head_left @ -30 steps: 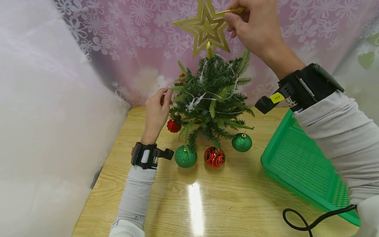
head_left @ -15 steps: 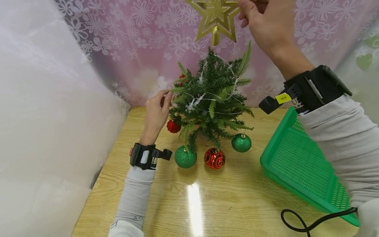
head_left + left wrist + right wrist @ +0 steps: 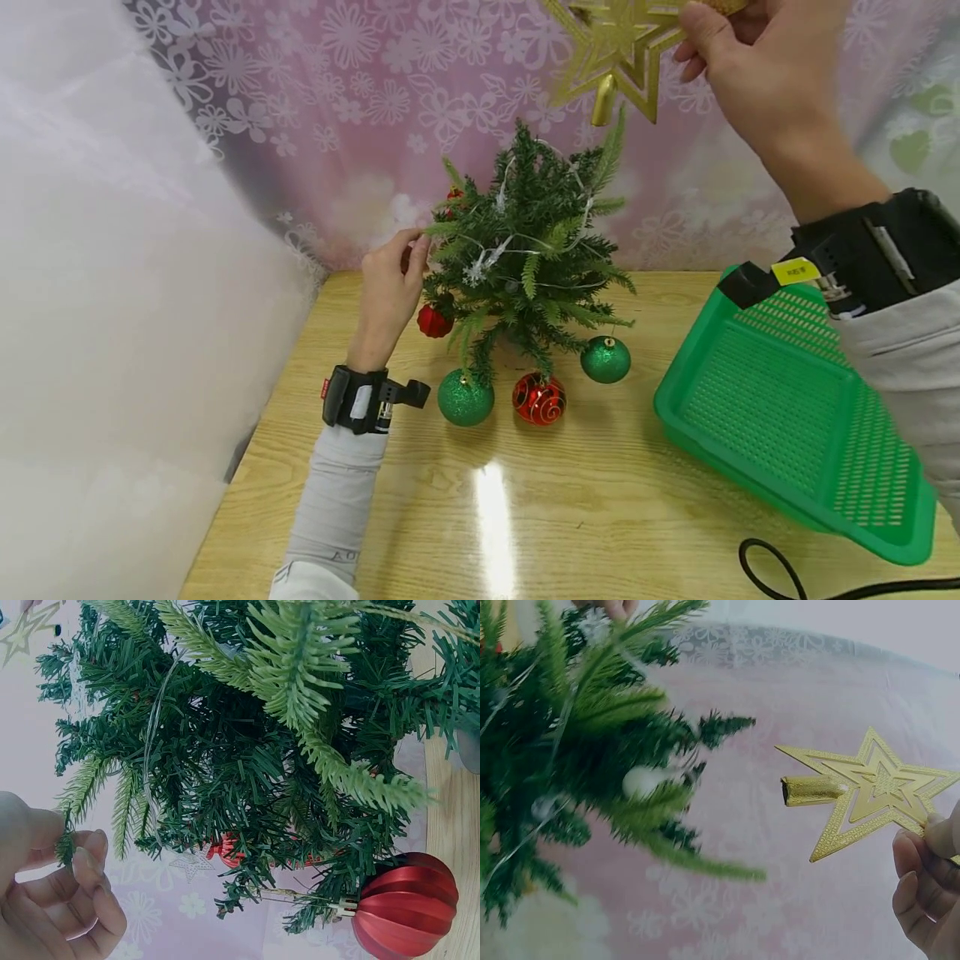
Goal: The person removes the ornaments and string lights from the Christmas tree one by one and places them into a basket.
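My right hand pinches one point of a gold star tree topper up and to the right of a small Christmas tree. In the right wrist view the topper's hollow socket faces the tree, apart from its tip. At the tree's left side my left hand pinches the end of a green branch between thumb and fingers. Around the tree's foot are two green glitter baubles, a red swirled bauble and a ribbed red bauble. A string of lights winds through the branches.
A green perforated basket stands on the wooden table at the right. A black cable loops by its front corner. Behind the tree hangs a pink floral curtain; white sheeting covers the left side.
The right hand has lifted the star off the treetop and carried it to the right. The left hand has stayed at the branch. More of the basket shows.
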Demonstrator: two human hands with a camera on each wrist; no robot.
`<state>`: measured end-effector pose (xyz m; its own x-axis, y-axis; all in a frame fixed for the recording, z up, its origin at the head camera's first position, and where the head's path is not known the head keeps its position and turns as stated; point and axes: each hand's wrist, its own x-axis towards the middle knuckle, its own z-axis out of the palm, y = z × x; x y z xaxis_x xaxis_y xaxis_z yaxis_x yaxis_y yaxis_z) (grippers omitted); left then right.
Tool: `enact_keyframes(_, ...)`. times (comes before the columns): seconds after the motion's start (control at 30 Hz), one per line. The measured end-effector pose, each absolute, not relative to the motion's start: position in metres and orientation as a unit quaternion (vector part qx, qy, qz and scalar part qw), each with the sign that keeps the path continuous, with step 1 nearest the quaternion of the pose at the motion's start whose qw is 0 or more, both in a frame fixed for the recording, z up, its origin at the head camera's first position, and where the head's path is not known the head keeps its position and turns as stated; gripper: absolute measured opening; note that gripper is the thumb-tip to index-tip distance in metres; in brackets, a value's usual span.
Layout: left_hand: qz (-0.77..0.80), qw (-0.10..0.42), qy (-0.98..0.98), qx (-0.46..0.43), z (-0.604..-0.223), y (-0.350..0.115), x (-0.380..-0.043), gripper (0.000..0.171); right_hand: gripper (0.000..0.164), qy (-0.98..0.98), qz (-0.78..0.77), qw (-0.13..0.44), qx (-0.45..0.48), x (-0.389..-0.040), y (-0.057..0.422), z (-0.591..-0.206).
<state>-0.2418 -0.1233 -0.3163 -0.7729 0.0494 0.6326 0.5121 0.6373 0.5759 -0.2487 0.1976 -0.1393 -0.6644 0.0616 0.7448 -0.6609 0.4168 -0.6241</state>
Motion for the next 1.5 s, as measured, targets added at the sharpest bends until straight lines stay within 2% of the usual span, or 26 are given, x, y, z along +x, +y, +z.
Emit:
enact_keyframes(0.33, -0.386, 0.299, -0.859, -0.156, -0.317, -0.124, -0.241, 0.031, 0.018, -0.779, 0.491, 0.367, 0.134, -0.237, 0.243, -0.167)
enact_keyframes(0.57, -0.388, 0.305, -0.854, -0.164, -0.319, -0.122, -0.240, 0.028, 0.013, -0.782, 0.505, 0.351, 0.100, -0.233, 0.266, -0.187)
enact_keyframes(0.77, -0.384, 0.307, -0.856, -0.161, -0.319, -0.122, -0.241, 0.029, 0.019, -0.819, 0.439, 0.362, 0.071, -0.230, 0.282, -0.208)
enact_keyframes(0.97, -0.384, 0.303, -0.858, -0.157, -0.319, -0.122, -0.241, 0.028, 0.024, -0.840, 0.413, 0.347, 0.064, -0.225, 0.289, -0.230)
enact_keyframes(1.2, -0.379, 0.302, -0.860, -0.161, -0.319, -0.122, -0.240, 0.029, 0.013, -0.841, 0.430, 0.320, 0.073, -0.223, 0.294, -0.253)
enact_keyframes(1.5, -0.368, 0.308, -0.863, -0.158, -0.319, -0.122, -0.239, 0.028, 0.020, -0.869, 0.382, 0.307, 0.072, -0.221, 0.298, -0.280)
